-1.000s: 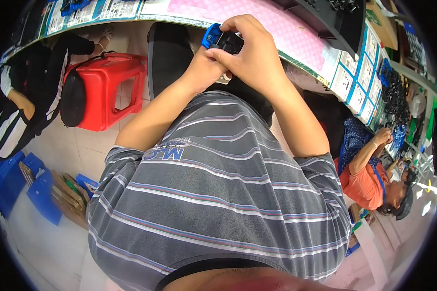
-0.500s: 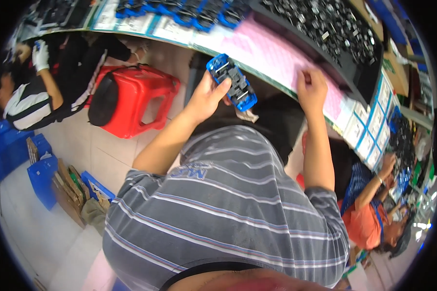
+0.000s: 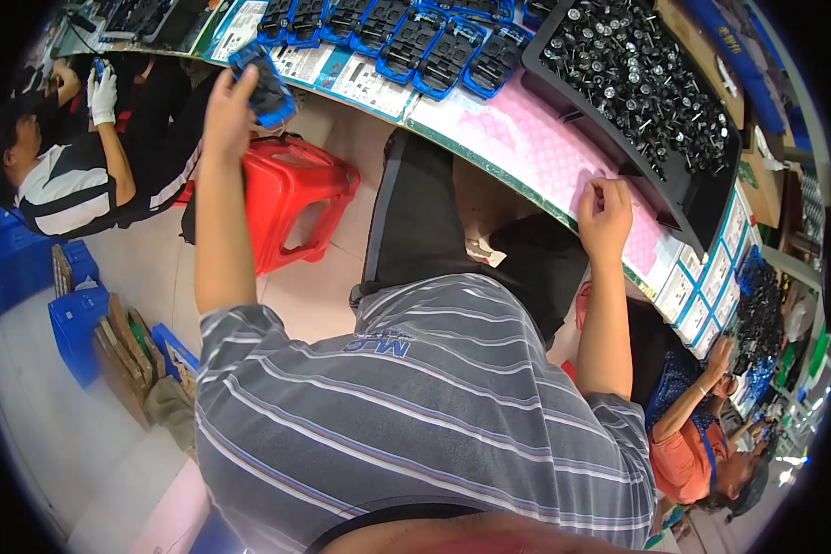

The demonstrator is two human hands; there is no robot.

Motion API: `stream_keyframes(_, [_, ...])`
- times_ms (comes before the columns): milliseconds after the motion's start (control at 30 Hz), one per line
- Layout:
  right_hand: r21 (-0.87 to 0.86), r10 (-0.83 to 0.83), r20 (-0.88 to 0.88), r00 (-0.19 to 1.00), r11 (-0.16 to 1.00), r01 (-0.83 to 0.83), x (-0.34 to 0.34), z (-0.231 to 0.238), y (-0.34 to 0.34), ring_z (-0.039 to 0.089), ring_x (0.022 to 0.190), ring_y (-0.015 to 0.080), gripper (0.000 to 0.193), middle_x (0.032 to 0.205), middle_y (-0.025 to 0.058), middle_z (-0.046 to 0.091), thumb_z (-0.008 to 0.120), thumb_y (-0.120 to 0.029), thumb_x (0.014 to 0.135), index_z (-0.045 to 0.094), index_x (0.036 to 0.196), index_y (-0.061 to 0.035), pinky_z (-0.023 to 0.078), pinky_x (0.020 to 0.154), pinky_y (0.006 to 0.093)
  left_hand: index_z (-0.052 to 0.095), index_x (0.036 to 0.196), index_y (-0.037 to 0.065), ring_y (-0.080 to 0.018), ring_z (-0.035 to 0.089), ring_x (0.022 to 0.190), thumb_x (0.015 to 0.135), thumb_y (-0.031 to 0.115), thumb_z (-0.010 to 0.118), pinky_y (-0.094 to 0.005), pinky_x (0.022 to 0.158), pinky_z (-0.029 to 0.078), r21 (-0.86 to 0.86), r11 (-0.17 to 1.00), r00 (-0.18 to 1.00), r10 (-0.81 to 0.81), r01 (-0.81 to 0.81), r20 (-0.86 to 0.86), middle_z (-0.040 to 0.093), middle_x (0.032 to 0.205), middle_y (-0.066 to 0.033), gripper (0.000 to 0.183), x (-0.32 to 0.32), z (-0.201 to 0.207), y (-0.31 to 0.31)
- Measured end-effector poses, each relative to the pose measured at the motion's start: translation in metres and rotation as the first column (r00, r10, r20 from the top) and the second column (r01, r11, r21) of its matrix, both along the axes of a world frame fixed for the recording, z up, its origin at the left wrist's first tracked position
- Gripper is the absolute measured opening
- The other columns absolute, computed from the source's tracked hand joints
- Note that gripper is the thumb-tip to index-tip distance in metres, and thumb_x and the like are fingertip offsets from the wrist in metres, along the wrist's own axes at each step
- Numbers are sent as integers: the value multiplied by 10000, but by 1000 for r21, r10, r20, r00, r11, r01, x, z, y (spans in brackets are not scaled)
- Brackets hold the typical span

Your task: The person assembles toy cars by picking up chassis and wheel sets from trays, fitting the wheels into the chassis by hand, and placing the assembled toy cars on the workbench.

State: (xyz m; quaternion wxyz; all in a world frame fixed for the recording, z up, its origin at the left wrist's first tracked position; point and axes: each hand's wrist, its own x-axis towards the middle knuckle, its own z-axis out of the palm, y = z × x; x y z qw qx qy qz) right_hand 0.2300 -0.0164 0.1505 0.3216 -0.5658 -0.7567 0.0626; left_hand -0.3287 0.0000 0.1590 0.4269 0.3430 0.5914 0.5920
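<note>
Mostly beyond left fingers (image 3: 247, 84), blue-black part (image 3: 270, 95) (gripped)

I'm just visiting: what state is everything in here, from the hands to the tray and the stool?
Left hand: closed around a blue-and-black piece.
Right hand: fingers curled, at the pink mat; nothing shows in it.
Other blue pieces: lying close together, unheld.
Black tray: heaped with small loose parts.
Red stool: standing upright, partly hidden.
</note>
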Motion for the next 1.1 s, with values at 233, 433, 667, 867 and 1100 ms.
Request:
stream_keyframes(233, [-30,-47,21,999,998,47,1,-2,-1,592,728,299,70,815,117,586,666,-48,796,636,855,-26,482,684,391,582,1242,12,-177,661,934,983,227,603,-337,824,534,-93,991,995,95,-97,-21,679,1100,-71,337,-105,-10,103])
stream_keyframes(433, [34,-17,56,998,999,15,13,-18,9,616,873,362,122,911,158,646,653,-93,748,647,859,-42,499,792,463,541,1353,-20,-224,512,1257,947,256,617,-343,1072,361,-144,989,977,-41,11,-208,583,1346,-98,498,-173,-43,161])
stream_keyframes(667, [76,-14,-43,999,997,17,25,-7,-4,608,787,333,108,818,132,613,674,-105,765,644,839,-32,492,751,428,569,1307,-46,-251,572,1166,968,357,584,-355,1027,414,-197,978,880,-33,-70,-475,609,1298,-147,526,-138,-44,170])
stream_keyframes(867, [113,-382,-251,889,901,419,79,-16,-50,597,678,294,61,712,109,600,666,-64,802,642,752,-38,482,663,394,598,1212,-75,-272,629,1009,1004,414,483,-379,934,468,15,949,406,149,-314,-902,656,1131,-200,544,-122,-59,77])
stream_keyframes(1100, [235,-774,-129,620,584,777,298,-2,-42,615,894,328,244,1020,198,614,694,-175,825,647,992,-4,492,786,415,555,1008,113,-133,529,680,978,453,548,-271,534,425,-478,864,983,93,-157,-156,541,807,-7,341,41,-161,-76])
